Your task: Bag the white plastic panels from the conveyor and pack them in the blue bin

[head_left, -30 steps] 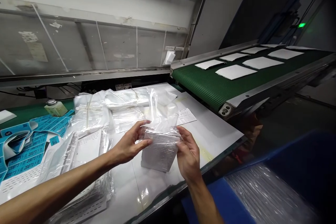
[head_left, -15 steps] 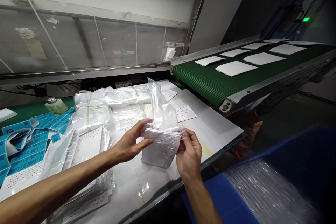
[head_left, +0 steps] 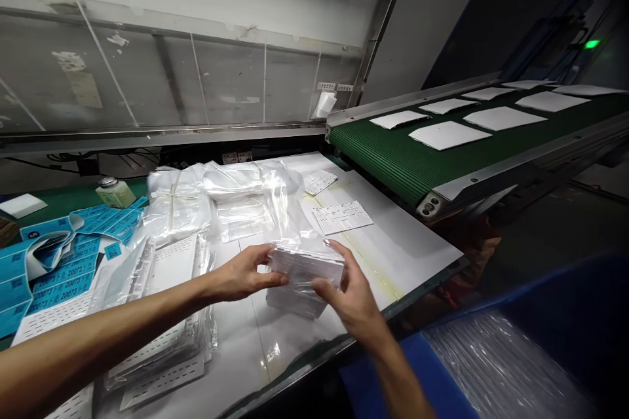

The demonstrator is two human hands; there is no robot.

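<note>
Both hands grip a stack of thin white boards [head_left: 301, 278] inside a clear plastic bag [head_left: 287, 213], over the near part of the white tabletop. My left hand [head_left: 250, 272] pinches the left side, thumb in front and fingers behind. On the right side, my right hand [head_left: 351, 288] holds it with the thumb across the front face and the fingers along the far edge. The bag's loose end rises and folds back behind the stack. Beyond the hands lies a single white slotted board [head_left: 343, 217], with a second board [head_left: 319, 181] behind it.
Bundles of clear bags [head_left: 179, 206] and bagged perforated boards [head_left: 171, 275] lie on the left. Blue printed labels [head_left: 66, 275] and a small bottle [head_left: 115, 192] are farther left. A green conveyor belt [head_left: 373, 147] carrying several white sheets [head_left: 447, 135] stands at the right.
My right hand has shifted from the bag's edge to a grip over the stack's right side, thumb now in front. The upright bag end has folded down backwards.
</note>
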